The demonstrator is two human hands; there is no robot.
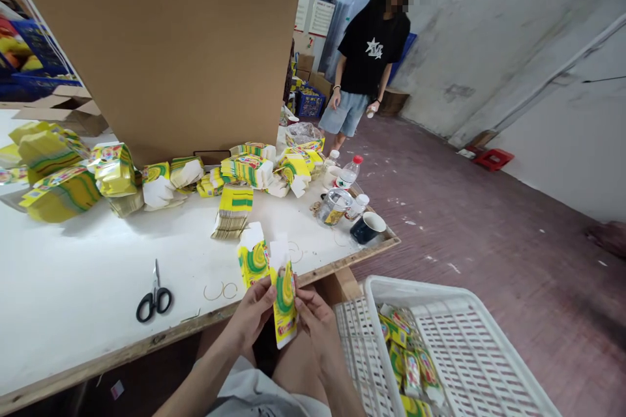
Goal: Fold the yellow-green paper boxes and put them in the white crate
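Note:
Over my lap, just off the table edge, I hold a small yellow-and-green carton (pixel 284 296) with its white top flap standing up. My left hand (pixel 254 313) grips its left side between thumb and fingers. The fingers of my right hand (pixel 315 316) are pinched at its right edge. Behind my left hand, a second yellow carton (pixel 253 259) with a raised white flap lies at the table's edge. A stack of flat cartons (pixel 233 211) stands farther back. Black-handled scissors (pixel 155 298) lie to the left on the white table (pixel 98 273).
Bundled cartons (pixel 61 192) line the table's back before a large cardboard sheet (pixel 195 52). A dark mug (pixel 367 228), a clear jar (pixel 335 207) and several bottles crowd the right corner. A white basket (pixel 469 313) with filled packets stands at right. A person (pixel 369 45) stands beyond.

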